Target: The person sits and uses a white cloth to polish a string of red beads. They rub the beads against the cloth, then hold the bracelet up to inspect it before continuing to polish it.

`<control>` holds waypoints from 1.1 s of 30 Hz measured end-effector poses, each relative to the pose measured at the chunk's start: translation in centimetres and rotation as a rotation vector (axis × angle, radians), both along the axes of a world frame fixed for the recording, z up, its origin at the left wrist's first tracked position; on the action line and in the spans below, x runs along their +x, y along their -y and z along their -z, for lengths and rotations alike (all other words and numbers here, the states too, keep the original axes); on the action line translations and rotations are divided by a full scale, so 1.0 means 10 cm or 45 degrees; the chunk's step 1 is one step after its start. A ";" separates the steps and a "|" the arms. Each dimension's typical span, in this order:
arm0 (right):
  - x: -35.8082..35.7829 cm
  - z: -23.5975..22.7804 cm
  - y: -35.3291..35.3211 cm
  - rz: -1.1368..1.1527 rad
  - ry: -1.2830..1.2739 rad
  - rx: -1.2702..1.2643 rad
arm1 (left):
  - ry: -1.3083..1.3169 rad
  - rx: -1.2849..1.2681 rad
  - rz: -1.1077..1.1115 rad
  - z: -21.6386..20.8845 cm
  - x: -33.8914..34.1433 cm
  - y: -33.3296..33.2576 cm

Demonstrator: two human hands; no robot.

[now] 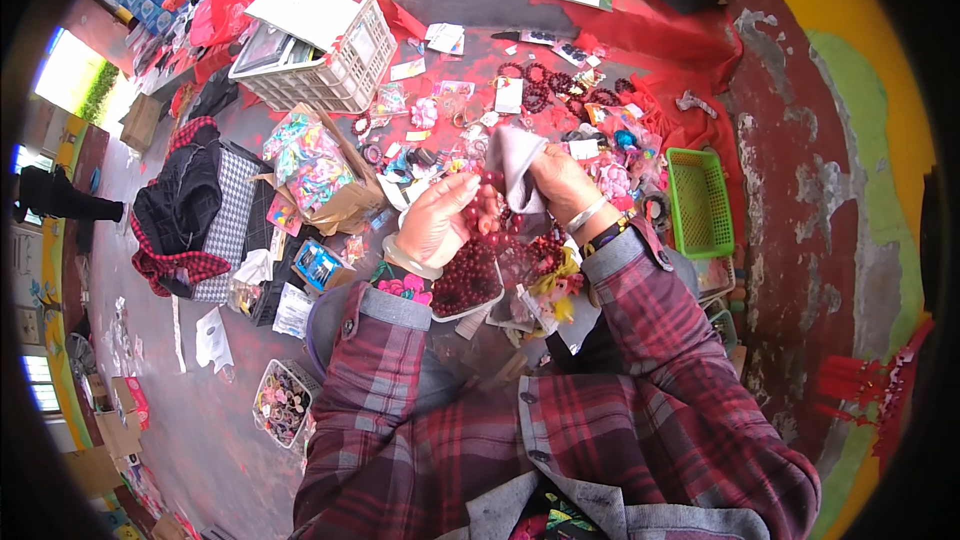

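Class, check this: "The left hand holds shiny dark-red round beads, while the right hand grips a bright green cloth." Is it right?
Not quite: the head view shows the right hand gripping a pale grey cloth. The left hand does hold shiny dark-red round beads.

Bead bracelets (537, 75) ahead and a white crate (345, 75) ahead-left block me; a cardboard box (348, 204) bars my left hand (436, 222), a green basket (700, 205) my right hand (562, 185). Open floor (200, 420) lies left of the trinket basket (262, 392).
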State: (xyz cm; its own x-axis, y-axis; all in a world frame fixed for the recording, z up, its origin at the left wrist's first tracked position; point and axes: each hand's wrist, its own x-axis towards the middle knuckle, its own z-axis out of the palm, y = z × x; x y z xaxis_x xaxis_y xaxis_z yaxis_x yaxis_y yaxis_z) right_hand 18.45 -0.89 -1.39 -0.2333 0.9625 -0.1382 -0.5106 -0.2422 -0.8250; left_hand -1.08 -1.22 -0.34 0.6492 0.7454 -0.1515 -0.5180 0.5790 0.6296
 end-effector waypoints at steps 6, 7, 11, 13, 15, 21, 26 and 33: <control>0.08 0.04 -0.02 -0.079 -0.214 0.056 | 0.198 0.072 -0.165 -0.09 -0.05 -0.01; 0.05 0.02 0.02 -0.077 -0.181 0.070 | 0.180 0.069 -0.188 -0.09 -0.05 -0.01; -0.14 -0.27 0.06 -0.285 -0.132 0.114 | 0.131 0.056 -0.153 -0.07 -0.01 0.00; -0.13 -0.23 0.07 -0.184 -0.040 0.111 | 0.104 0.057 -0.101 -0.09 0.00 0.02; -0.11 -0.19 0.07 -0.185 0.037 0.144 | 0.067 0.061 -0.071 -0.10 0.01 0.03; -0.13 -0.23 0.10 -0.092 0.580 0.292 | -0.193 -0.003 -0.001 -0.03 0.01 -0.02; -0.09 -0.19 0.05 -0.413 -0.062 -0.012 | -0.121 0.061 -0.057 -0.09 0.02 0.07; 0.09 0.14 -0.01 -0.060 -0.362 -0.111 | 0.160 -0.126 -0.326 -0.03 -0.07 -0.06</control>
